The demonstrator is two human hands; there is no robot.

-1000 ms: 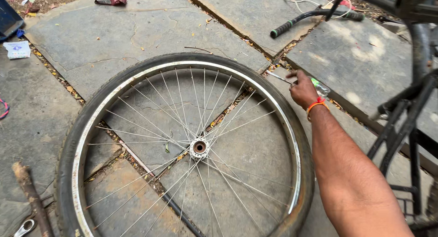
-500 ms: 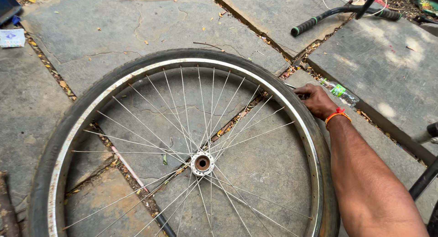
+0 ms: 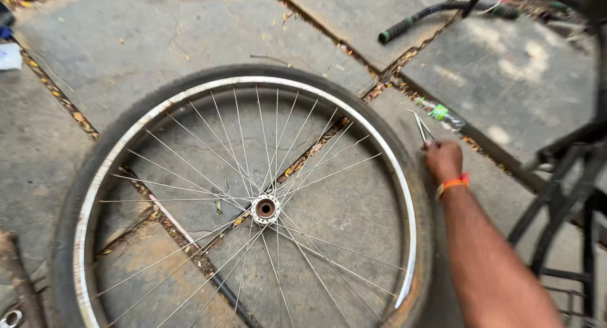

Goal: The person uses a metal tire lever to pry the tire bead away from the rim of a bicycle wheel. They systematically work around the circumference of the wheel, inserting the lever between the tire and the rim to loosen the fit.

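While the wheel (image 3: 253, 208) lies flat on the stone floor (image 3: 190, 43), these points show.

Wheel: a bicycle wheel with a worn dark tyre (image 3: 76, 195), a silver rim (image 3: 373, 135) speckled with rust, thin metal spokes and a small hub (image 3: 265, 208) in the middle.
Tyre fit: at the lower right the rim stands clear of the tyre, which looks pulled outward there.
Right hand: the right hand (image 3: 444, 160) is closed around a thin metal tool (image 3: 422, 129) with two slim prongs pointing up and away; it sits just outside the tyre's right edge, and an orange band (image 3: 453, 183) circles the wrist.
Left hand: out of sight.
Right side: a black bicycle frame (image 3: 563, 195) stands close beside the forearm, leaving a narrow strip of floor between it and the tyre.
Top right: a handlebar with a dark grip (image 3: 404, 26) lies well apart from the wheel, and a small clear bottle (image 3: 442, 115) rests near the tool's tip.
Left and top: open paving with dirt-filled joints; a rusty tool (image 3: 16, 277) lies at the lower left, just beside the tyre.
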